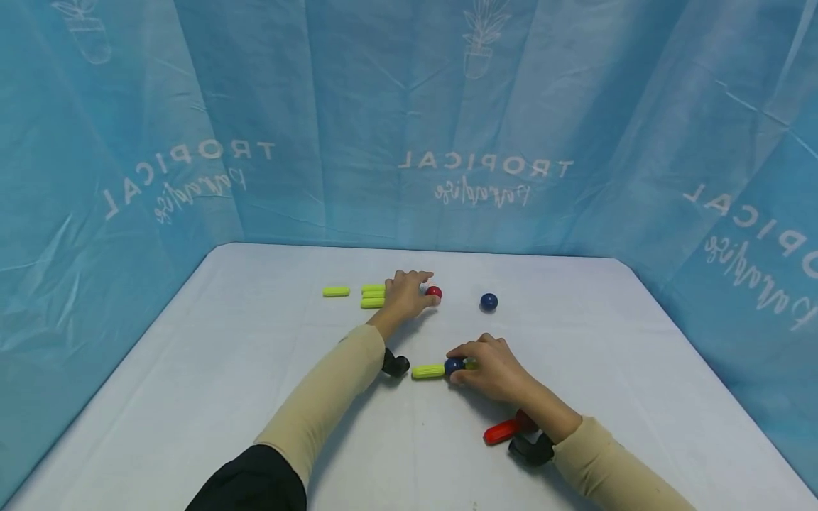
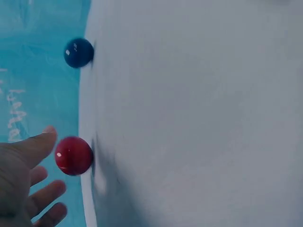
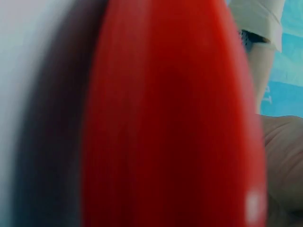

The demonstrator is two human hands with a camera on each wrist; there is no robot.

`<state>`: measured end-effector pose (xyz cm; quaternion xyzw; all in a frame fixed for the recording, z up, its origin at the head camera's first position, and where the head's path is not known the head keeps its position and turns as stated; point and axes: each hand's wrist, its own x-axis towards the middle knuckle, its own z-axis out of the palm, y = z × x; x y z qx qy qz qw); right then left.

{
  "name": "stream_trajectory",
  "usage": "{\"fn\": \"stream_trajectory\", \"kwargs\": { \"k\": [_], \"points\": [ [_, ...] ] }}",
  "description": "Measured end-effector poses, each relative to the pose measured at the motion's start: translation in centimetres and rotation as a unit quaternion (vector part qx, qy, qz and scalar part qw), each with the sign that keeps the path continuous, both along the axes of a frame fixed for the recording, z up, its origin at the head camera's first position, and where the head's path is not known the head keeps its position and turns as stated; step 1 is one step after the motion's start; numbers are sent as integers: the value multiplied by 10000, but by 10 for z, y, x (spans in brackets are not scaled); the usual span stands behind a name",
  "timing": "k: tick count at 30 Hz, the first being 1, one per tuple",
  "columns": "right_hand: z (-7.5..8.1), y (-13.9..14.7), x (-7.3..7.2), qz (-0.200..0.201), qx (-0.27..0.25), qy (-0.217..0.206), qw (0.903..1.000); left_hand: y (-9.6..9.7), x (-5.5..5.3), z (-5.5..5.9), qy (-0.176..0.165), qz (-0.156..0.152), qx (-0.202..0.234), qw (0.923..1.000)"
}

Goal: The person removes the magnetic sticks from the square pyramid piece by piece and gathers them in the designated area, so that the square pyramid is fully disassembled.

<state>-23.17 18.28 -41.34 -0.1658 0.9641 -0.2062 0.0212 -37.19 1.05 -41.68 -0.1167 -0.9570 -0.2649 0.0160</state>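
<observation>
My left hand (image 1: 409,294) reaches over the far part of the table, thumb and fingers spread beside a glossy red ball (image 1: 434,292). In the left wrist view the red ball (image 2: 74,156) sits just off the thumb tip, with the other fingers lower down. Nearer the middle, my right hand (image 1: 491,369) pinches a dark blue ball (image 1: 454,366) between thumb and fingers. A yellow-green ribbed stick (image 1: 427,372) lies end-on against that ball's left side. More yellow-green (image 1: 471,365) shows to its right, partly hidden by the fingers.
Several yellow-green sticks (image 1: 373,303) lie beyond the left wrist, and a single one (image 1: 336,292) farther left. Another blue ball (image 1: 488,302) rests at the back. Below the right wrist lies a red stick (image 1: 501,431), looming large in the right wrist view. Blue curtains (image 1: 409,106) surround the white table (image 1: 192,369).
</observation>
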Motion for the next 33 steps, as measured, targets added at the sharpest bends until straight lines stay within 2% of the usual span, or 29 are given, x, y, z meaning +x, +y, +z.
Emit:
{"fn": "stream_trajectory", "kwargs": {
  "k": [3, 6, 9, 12, 14, 17, 21, 25, 33],
  "points": [
    [-1, 2, 0, 55, -74, 61, 9999, -5, 15, 4, 314, -42, 410, 9987],
    [-2, 2, 2, 110, -103, 105, 9998, -16, 42, 8, 315, -309, 695, 9966],
    [0, 3, 3, 159, -99, 144, 9997, -27, 70, 12, 63, -882, 629, 9941],
    [0, 4, 3, 181, -88, 174, 9996, -38, 93, 11, -131, -1410, 483, 9887],
    [0, 4, 3, 163, -88, 170, 9997, -43, 106, 8, -221, -1601, 442, 9859],
    [-2, 4, 2, 116, -90, 148, 9998, -47, 121, -1, -198, -1667, 399, 9850],
    [-4, 5, 2, 97, -97, 147, 9998, -46, 131, -12, -119, -1494, 337, 9881],
    [-5, 5, 3, 122, -129, 175, 9997, -43, 134, -20, -38, -1259, 357, 9914],
    [-5, 4, 3, 174, -176, 297, 9993, -41, 136, -20, 293, -1029, 422, 9934]
  ]
}}
